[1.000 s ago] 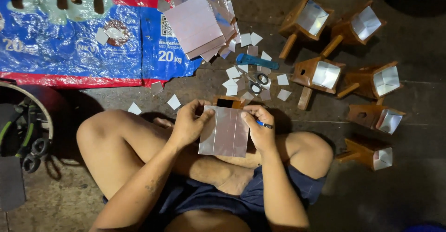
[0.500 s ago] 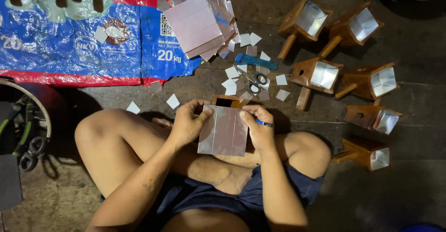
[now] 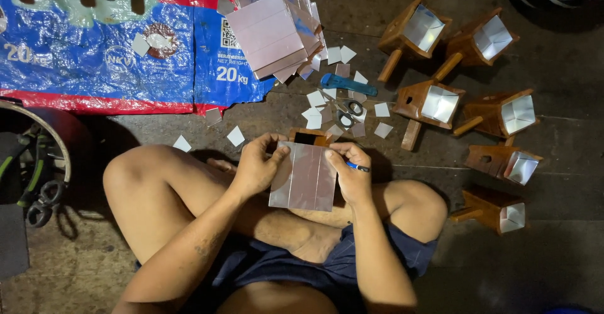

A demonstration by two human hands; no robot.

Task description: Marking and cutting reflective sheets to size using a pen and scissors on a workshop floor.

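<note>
**Shiny sheet held over the lap, pen resting on its right edge**

A risk of a crooked line is judged from the way the silver sheet (image 3: 303, 177) is supported: it is held in the air above the crossed legs, with only a small wooden box (image 3: 309, 137) partly seen behind its top edge, so the sheet could bend or slide under pressure. If the sheet is of mirror or thin metal, which cannot be told, its edges could also cut the fingers. The cut squares (image 3: 327, 100) lying on the floor near the knees could be scattered by a small movement of a leg.

The left hand (image 3: 258, 166) is closed around the upper left corner of the sheet, the thumb being laid on the front face and the other fingers curled behind it. The right hand (image 3: 350, 177) is placed at the right edge; its fingers are narrowly pinched on a blue pen (image 3: 356, 167), whose tip points to the right, away from the sheet. Whether the sheet is also gripped by this hand cannot be told.

Scissors (image 3: 345, 111) and a blue cutter (image 3: 347, 85) are seen on the floor beyond the sheet, and wooden boxes with shiny insides (image 3: 433, 100) are gathered at the right.
</note>
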